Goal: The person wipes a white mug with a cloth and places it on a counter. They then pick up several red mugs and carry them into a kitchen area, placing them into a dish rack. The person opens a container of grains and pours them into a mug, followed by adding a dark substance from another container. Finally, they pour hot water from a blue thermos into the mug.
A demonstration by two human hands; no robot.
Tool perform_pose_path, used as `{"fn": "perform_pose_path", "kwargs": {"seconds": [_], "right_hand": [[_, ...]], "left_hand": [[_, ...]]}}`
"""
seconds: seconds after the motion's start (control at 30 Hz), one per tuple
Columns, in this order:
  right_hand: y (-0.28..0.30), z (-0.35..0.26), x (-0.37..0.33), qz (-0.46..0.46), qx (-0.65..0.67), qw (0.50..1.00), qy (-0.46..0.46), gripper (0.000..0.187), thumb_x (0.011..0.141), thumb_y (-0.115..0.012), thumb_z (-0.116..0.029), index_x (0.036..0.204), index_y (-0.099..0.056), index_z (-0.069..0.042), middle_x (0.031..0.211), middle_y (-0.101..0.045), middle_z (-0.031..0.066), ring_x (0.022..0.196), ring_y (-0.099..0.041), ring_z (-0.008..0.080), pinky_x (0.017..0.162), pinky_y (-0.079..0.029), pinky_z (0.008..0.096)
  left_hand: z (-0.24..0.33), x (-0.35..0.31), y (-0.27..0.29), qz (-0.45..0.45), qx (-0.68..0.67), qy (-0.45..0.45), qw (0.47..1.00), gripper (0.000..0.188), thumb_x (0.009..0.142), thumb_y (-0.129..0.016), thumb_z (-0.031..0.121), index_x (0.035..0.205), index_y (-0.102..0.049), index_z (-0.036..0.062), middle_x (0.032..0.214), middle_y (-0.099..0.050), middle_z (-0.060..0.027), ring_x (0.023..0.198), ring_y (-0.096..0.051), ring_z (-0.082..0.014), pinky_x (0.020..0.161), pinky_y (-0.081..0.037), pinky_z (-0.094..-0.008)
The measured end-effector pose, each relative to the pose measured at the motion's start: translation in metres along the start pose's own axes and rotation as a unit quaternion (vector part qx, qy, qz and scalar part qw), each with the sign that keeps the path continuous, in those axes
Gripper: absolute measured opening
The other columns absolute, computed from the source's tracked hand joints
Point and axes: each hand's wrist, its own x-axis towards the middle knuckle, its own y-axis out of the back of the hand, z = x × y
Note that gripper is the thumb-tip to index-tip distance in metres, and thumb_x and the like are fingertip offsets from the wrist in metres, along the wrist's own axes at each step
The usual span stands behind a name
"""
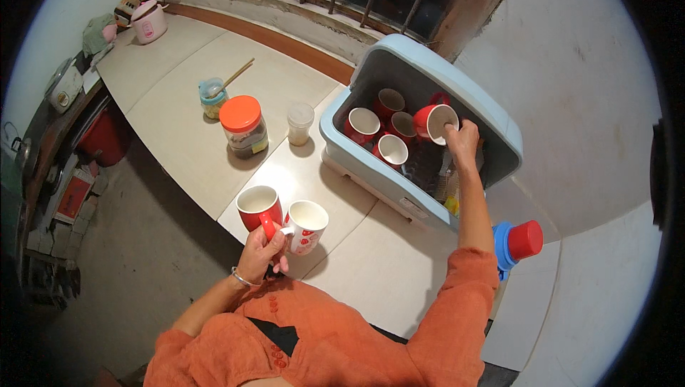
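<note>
Red ceramic mug with white interior (258, 206) and white ceramic mug with red pattern (306, 224) are both held by their handles in the left hand (262, 253), fingers closed around the two handles together; both mugs sit upright above the front edge of the pale tiled countertop (178, 94). Right hand (462, 139) is extended into the open light-blue plastic storage box (421, 137), which stands on the countertop's right part near the back wall below the barred window. Fingers of this hand pinch the rim of a tilted red cup with pale interior (435, 121), mouth facing the camera. Four more red cups with white interiors (382, 126) lie grouped in the box, left of the held cup, some touching. Left of the box, well apart from it: small translucent plastic container (300, 123), glass jar with orange lid (244, 126), and blue-lidded jar with wooden stick (212, 97). Blue flask with red cap (517, 243) stands just right of the right forearm, near the box's front corner.
</note>
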Motion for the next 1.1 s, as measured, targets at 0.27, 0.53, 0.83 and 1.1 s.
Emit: {"fn": "perform_pose_path", "kwargs": {"seconds": [0.27, 0.53, 0.83, 1.1], "right_hand": [[-0.117, 0.088, 0.061, 0.013, 0.060, 0.966, -0.252, 0.039, 0.081, -0.062, -0.017, 0.113, -0.058, 0.003, 0.108, -0.062, 0.0210, 0.087, -0.066, 0.0357, 0.055, -0.060, 0.0414], [-0.134, 0.103, 0.059, 0.008, 0.021, 0.947, -0.319, 0.043, 0.079, -0.067, -0.023, 0.111, -0.060, 0.004, 0.111, -0.061, 0.0194, 0.091, -0.064, 0.0359, 0.061, -0.060, 0.0429], [-0.119, 0.069, 0.042, -0.017, 0.402, 0.821, -0.405, 0.054, 0.082, -0.066, -0.022, 0.131, -0.045, -0.012, 0.131, -0.045, 0.0132, 0.112, -0.049, 0.0351, 0.067, -0.060, 0.0503], [-0.176, 0.167, 0.070, -0.067, 0.275, 0.900, -0.332, 0.056, 0.085, -0.061, -0.034, 0.134, -0.044, -0.012, 0.134, -0.045, 0.0101, 0.118, -0.046, 0.0296, 0.084, -0.049, 0.0462]], "left_hand": [[-0.003, -0.018, 0.004, 0.032, -0.018, -0.002, 0.999, 0.027, 0.095, -0.052, 0.029, 0.092, -0.049, 0.0024, 0.072, -0.051, -0.0045, 0.045, -0.055, -0.0127, 0.035, -0.037, -0.0198], [-0.007, -0.025, 0.004, 0.046, -0.017, -0.007, 0.999, 0.028, 0.095, -0.052, 0.029, 0.093, -0.049, 0.0017, 0.073, -0.052, -0.0046, 0.044, -0.055, -0.0120, 0.035, -0.037, -0.0195], [-0.008, -0.023, -0.004, 0.047, -0.032, 0.015, 0.998, 0.027, 0.095, -0.052, 0.029, 0.092, -0.050, 0.0023, 0.071, -0.052, -0.0041, 0.045, -0.055, -0.0112, 0.035, -0.036, -0.0191], [-0.008, -0.013, -0.008, 0.016, -0.011, 0.021, 1.000, 0.026, 0.095, -0.050, 0.029, 0.093, -0.047, 0.0038, 0.073, -0.051, -0.0042, 0.042, -0.054, -0.0128, 0.034, -0.038, -0.0201]]}}
